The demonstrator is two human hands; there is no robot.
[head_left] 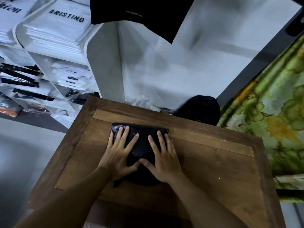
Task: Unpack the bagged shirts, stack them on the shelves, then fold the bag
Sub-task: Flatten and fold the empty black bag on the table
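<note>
The black bag (144,137) lies on the wooden table (213,165), folded down to a small flat packet, and both hands are spread on top of it. The left hand (119,153) presses the left part with fingers straight and fanned. The right hand (165,159) does the same on the right, and the two thumbs meet at the middle, on the side nearest the person. Neither hand grips anything; both are open and flat, palms down.

From where I stand the bag looks like thin plastic film: glossy, with a bit of sheen at its far left corner, very light, and with no stiffness of its own. I'd judge it will spring back open once the pressure comes off, and it will slide easily on the bare wood. So it wants holding down with one palm while the other takes a pinch at a folded edge or corner. Trapped air is the likely nuisance, and smoothing outward from the middle should push it out. Nothing about it is fragile, though a hard tug could stretch or tear the film.

To the left, the white shelves (105,66) hold stacks of bagged shirts (54,32), so the folding seems to be the last step
</note>
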